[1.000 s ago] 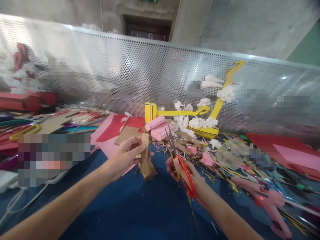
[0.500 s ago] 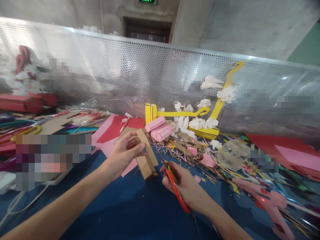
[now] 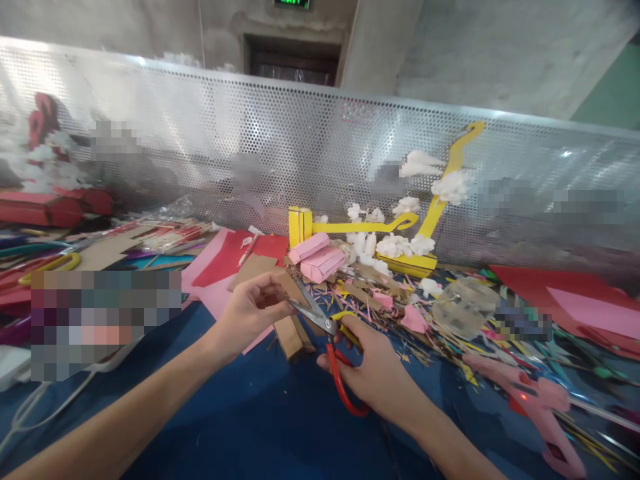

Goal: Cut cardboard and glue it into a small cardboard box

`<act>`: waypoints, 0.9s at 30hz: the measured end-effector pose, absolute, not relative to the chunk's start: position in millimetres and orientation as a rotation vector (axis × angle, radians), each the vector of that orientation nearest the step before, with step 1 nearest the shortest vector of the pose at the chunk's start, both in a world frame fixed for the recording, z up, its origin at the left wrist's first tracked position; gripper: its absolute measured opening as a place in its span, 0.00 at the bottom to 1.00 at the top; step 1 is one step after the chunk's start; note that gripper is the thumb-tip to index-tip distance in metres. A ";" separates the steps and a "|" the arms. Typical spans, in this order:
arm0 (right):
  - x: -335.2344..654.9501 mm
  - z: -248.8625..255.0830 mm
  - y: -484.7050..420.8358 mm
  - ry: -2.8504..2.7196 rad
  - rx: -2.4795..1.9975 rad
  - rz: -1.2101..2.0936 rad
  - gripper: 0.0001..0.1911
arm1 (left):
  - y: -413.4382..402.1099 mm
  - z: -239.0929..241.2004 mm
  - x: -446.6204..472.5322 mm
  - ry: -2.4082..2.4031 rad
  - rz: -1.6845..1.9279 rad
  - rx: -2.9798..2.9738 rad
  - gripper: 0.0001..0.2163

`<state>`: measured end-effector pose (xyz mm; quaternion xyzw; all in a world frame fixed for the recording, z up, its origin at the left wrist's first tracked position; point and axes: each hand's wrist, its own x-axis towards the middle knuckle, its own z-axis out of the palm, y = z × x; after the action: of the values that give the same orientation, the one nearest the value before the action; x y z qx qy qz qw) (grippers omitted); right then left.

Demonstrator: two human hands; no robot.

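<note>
My left hand (image 3: 253, 312) pinches a folded brown cardboard strip (image 3: 290, 330) and holds it tilted above the blue table top (image 3: 260, 420). My right hand (image 3: 373, 370) grips red-and-yellow-handled scissors (image 3: 327, 340). The blades are parted and point left, and their tips lie across the strip just beside my left fingers.
Paper scraps and cut slivers (image 3: 395, 310) litter the table behind my hands. Pink paper blocks (image 3: 320, 257), a yellow paper model with white tufts (image 3: 400, 233), red and pink sheets (image 3: 575, 300), a pink glue gun (image 3: 535, 400) and a perforated metal screen (image 3: 280, 147) surround them.
The scissors swung from pointing upward to pointing left, and their blades now meet the cardboard strip. My left hand tilted the strip and lowered it slightly.
</note>
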<state>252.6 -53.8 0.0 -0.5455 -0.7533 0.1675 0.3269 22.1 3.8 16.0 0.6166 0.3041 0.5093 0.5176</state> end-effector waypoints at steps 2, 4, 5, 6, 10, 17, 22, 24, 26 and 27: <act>252.8 0.2 -53.8 -1.976 -1.423 0.452 0.14 | 2.6 17.2 22.9 0.731 1.216 1.505 0.11; 253.2 0.8 -54.1 -1.975 -1.414 0.468 0.15 | 1.8 18.6 23.7 0.731 1.210 1.530 0.12; 253.5 1.3 -54.2 -1.975 -1.412 0.475 0.15 | 1.4 19.2 24.2 0.737 1.201 1.541 0.12; 253.8 1.8 -54.4 -1.972 -1.413 0.474 0.16 | 1.0 19.8 24.7 0.744 1.193 1.545 0.12; 255.7 2.4 -54.2 -1.973 -1.436 0.454 0.17 | -0.6 20.1 26.6 0.710 1.177 1.494 0.12; 257.6 -1.8 -51.2 -1.952 -1.443 0.468 0.18 | -1.0 17.4 25.9 0.648 1.169 1.469 0.10; 257.0 -2.6 -50.8 -1.917 -1.465 0.536 0.18 | -0.2 16.9 25.9 0.620 1.163 1.462 0.09; 257.2 -3.5 -50.6 -1.897 -1.458 0.577 0.18 | -0.2 17.4 26.3 0.606 1.164 1.457 0.09; 257.7 -4.7 -50.2 -1.873 -1.443 0.621 0.18 | -0.5 18.3 26.7 0.595 1.161 1.447 0.09; 258.0 -5.1 -50.0 -1.866 -1.436 0.640 0.18 | -0.8 18.8 26.7 0.592 1.158 1.443 0.09</act>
<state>258.0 -50.0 -5.1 -0.5526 -0.7182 0.2463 0.3438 26.7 -0.8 18.8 0.6133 0.2517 0.4920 0.5642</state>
